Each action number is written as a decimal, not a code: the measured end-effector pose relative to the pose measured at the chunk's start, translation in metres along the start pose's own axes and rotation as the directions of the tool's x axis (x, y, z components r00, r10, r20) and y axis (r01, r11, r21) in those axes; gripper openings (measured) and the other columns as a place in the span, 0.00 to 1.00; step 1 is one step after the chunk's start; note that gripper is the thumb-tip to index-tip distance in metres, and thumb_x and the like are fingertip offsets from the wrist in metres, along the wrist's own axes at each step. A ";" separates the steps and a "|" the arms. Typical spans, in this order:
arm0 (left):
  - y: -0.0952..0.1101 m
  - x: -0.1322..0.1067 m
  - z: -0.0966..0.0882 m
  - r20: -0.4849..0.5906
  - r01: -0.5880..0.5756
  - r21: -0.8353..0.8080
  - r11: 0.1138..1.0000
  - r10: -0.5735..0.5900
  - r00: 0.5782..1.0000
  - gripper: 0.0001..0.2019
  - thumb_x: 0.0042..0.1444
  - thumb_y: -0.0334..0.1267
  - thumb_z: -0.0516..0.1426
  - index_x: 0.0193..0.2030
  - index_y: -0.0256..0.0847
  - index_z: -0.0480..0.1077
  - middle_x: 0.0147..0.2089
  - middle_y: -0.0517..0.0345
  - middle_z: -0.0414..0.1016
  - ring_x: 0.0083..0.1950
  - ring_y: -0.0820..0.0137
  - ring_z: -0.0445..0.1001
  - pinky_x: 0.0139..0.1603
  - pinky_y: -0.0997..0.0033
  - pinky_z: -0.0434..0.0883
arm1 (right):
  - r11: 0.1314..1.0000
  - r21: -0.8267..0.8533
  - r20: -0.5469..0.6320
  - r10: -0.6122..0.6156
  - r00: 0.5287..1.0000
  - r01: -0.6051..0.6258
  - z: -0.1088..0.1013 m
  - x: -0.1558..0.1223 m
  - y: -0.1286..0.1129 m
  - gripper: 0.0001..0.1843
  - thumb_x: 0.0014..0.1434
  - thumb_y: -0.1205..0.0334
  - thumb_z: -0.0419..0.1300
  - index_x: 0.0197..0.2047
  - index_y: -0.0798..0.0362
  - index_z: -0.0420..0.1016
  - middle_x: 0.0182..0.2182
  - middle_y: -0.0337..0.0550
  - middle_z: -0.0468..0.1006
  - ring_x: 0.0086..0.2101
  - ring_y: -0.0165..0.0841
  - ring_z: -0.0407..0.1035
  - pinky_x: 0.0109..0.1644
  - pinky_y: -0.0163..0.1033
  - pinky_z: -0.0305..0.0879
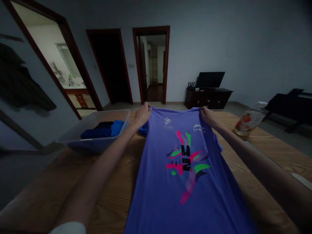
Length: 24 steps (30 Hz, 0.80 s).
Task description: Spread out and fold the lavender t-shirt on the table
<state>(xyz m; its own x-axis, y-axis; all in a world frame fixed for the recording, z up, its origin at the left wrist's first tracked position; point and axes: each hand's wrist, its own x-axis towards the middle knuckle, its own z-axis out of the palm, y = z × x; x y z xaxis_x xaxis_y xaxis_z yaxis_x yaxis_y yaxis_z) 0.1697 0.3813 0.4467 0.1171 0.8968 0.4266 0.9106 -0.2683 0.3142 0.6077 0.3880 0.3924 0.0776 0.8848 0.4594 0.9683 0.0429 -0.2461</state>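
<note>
A purple T-shirt (185, 175) with a pink, green and black print lies stretched out lengthwise on the wooden table (114, 195), its shoulders at the far end. My left hand (142, 114) is closed on the shirt's far left shoulder. My right hand (207, 116) is closed on the far right shoulder. Both arms reach forward along the shirt's sides. A bit of blue cloth shows just under my left hand.
A clear plastic tub (95, 130) with dark blue and bright blue clothes sits on the table's left. A printed bag (246, 123) stands at the far right of the table. Beyond are two doorways, a dark cabinet (208, 97) and a dark bench.
</note>
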 end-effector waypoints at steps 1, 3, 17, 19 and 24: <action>0.004 0.010 -0.005 -0.048 0.004 0.039 0.999 -0.002 0.999 0.17 0.79 0.44 0.51 0.67 0.40 0.67 0.56 0.41 0.82 0.59 0.53 0.81 0.61 0.58 0.73 | 1.000 -0.027 -0.024 0.013 1.000 -0.013 -0.002 0.012 -0.006 0.25 0.76 0.53 0.41 0.58 0.57 0.74 0.48 0.64 0.83 0.46 0.52 0.78 0.51 0.51 0.71; 0.009 0.029 -0.011 -0.118 -0.012 0.134 0.991 0.028 0.993 0.18 0.79 0.43 0.50 0.67 0.38 0.67 0.56 0.39 0.82 0.61 0.50 0.79 0.65 0.54 0.72 | 0.996 -0.082 -0.054 0.028 0.998 -0.032 -0.006 0.032 -0.018 0.26 0.77 0.51 0.41 0.60 0.57 0.73 0.46 0.66 0.83 0.46 0.55 0.78 0.52 0.53 0.70; 0.010 -0.128 0.031 0.393 -0.449 0.007 0.894 0.410 0.823 0.26 0.73 0.40 0.60 0.74 0.33 0.68 0.84 0.35 0.52 0.84 0.49 0.54 0.84 0.48 0.56 | 0.891 -0.134 0.466 -0.329 0.821 0.433 0.010 -0.089 -0.013 0.21 0.70 0.58 0.61 0.63 0.56 0.78 0.65 0.65 0.76 0.60 0.56 0.75 0.66 0.59 0.71; 0.002 -0.198 0.012 0.458 -0.511 -0.156 0.845 0.520 0.721 0.28 0.76 0.48 0.57 0.78 0.43 0.64 0.86 0.44 0.51 0.85 0.53 0.53 0.83 0.47 0.59 | 0.868 -0.089 0.497 -0.386 0.777 0.489 -0.009 -0.153 0.002 0.22 0.71 0.58 0.60 0.65 0.53 0.78 0.69 0.62 0.74 0.61 0.56 0.75 0.67 0.61 0.71; -0.047 -0.349 -0.026 0.484 -0.496 -0.230 0.837 0.541 0.688 0.55 0.59 0.65 0.69 0.85 0.56 0.48 0.86 0.47 0.51 0.84 0.47 0.57 0.78 0.40 0.67 | 0.836 0.141 0.449 -0.531 0.719 0.530 -0.075 -0.338 0.023 0.39 0.67 0.44 0.66 0.79 0.31 0.64 0.72 0.45 0.73 0.63 0.51 0.77 0.60 0.56 0.82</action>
<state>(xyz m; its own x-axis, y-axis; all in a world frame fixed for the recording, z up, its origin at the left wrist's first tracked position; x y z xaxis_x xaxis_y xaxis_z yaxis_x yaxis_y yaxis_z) 0.0755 0.0719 0.3050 0.7648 0.6422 0.0526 0.6132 -0.7505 0.2465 0.6213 0.0555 0.2952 -0.5648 0.8216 0.0774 0.8176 0.5699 -0.0825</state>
